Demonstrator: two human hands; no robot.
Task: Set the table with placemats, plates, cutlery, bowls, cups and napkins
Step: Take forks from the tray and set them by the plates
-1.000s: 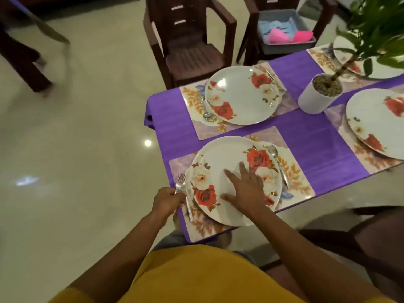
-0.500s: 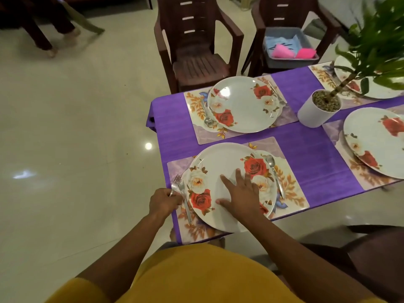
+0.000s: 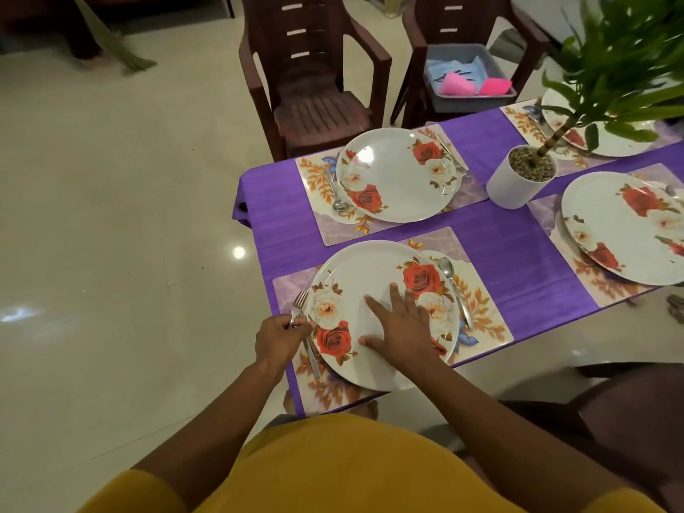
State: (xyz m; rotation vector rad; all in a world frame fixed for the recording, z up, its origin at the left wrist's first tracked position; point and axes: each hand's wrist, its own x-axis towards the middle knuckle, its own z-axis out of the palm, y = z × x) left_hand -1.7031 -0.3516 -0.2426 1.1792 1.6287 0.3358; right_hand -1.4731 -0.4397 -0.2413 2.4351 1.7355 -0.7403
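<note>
Near place setting, table corner: a floral placemat [image 3: 477,309] is laid on the purple tablecloth [image 3: 518,249], with a rose-patterned plate [image 3: 355,275] set on it. The right hand [image 3: 401,327] is pressed flat on the plate, fingers straight and spread, nothing grasped. A fork [image 3: 305,327] is pinched near its neck by the left hand [image 3: 279,336], fingers curled round it; the fork lies along the plate's left edge on the placemat, tines pointed away from the person. A spoon [image 3: 453,286] is laid on the placemat just right of the plate, bowl end away from the person.

Across the table, a second plate [image 3: 392,172] is seen on its own placemat, flanked by a spoon on its left and a fork on its right. 2 further plates are partly visible to the right, each on a placemat. A white pot [image 3: 512,183] holding a leafy plant is stood between the settings.

Beyond the table, 2 dark brown chairs are noted; on the right-hand one a grey tub [image 3: 470,98] is placed, with blue and pink folded items inside. No bowls or cups are on the table.
</note>
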